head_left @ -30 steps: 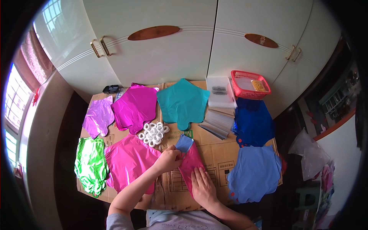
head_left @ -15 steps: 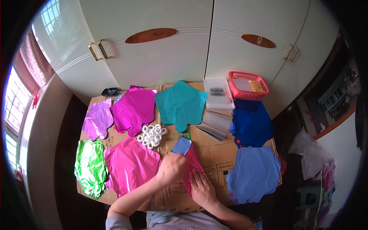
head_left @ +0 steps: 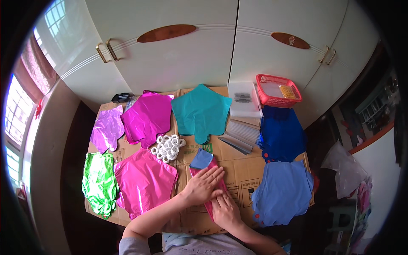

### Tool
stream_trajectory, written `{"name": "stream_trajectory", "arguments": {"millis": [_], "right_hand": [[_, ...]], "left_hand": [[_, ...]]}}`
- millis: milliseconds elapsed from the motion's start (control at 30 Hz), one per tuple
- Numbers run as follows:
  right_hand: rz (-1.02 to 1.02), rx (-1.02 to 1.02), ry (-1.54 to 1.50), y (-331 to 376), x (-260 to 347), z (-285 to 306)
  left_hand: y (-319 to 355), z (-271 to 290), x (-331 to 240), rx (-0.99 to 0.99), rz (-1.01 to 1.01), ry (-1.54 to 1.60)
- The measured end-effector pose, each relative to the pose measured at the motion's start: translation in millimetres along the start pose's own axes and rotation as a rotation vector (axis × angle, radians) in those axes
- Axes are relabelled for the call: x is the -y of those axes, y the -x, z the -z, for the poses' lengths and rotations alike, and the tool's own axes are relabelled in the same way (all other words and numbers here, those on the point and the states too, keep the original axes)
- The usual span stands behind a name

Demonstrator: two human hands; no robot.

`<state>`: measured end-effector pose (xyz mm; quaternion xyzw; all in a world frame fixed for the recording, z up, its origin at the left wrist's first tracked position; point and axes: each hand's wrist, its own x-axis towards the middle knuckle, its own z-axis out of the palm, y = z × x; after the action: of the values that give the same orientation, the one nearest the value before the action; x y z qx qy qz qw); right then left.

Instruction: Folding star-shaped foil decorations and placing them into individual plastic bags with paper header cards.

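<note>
A folded strip of pink foil balloon (head_left: 222, 186) lies slantwise on the cardboard in front of me, with a light blue folded piece (head_left: 201, 159) at its far end. My left hand (head_left: 204, 185) rests flat across the strip, its fingers stretched out together. Just nearer to me, my right hand (head_left: 226, 211) presses on the strip's lower part; its fingers meet the left hand's edge. Left of the strip is a flat pink star-shaped foil balloon (head_left: 146, 180). A pile of small white rings (head_left: 168, 148) sits beyond it.
Flat foil sheets in green (head_left: 100, 182), lilac (head_left: 107, 128), magenta (head_left: 148, 117), teal (head_left: 202, 111), dark blue (head_left: 282, 136) and light blue (head_left: 282, 193) surround the cardboard (head_left: 236, 170). Clear bags (head_left: 245, 102) and a red basket (head_left: 276, 101) stand before the white cabinet (head_left: 170, 63).
My left hand has gone from a closed, blurred shape near the blue piece to lying flat across the pink strip. The right hand stays on the strip, its fingers now more bent.
</note>
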<state>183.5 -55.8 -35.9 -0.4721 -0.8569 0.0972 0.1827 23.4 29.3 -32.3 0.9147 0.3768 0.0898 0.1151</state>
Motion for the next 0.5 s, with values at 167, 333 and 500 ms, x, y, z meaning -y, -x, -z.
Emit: {"name": "stream_trajectory", "arguments": {"millis": [167, 333, 500], "right_hand": [[0.032, 0.02, 0.022, 11, 0, 10], [0.069, 0.124, 0.035, 40, -2, 32], [0.184, 0.178, -0.197, 52, -23, 56]], "left_hand": [[-5, 1, 8, -0.046, 0.112, -0.079], [-6, 1, 6, -0.051, 0.148, -0.103], [-5, 4, 6, -0.045, 0.135, -0.131]]}}
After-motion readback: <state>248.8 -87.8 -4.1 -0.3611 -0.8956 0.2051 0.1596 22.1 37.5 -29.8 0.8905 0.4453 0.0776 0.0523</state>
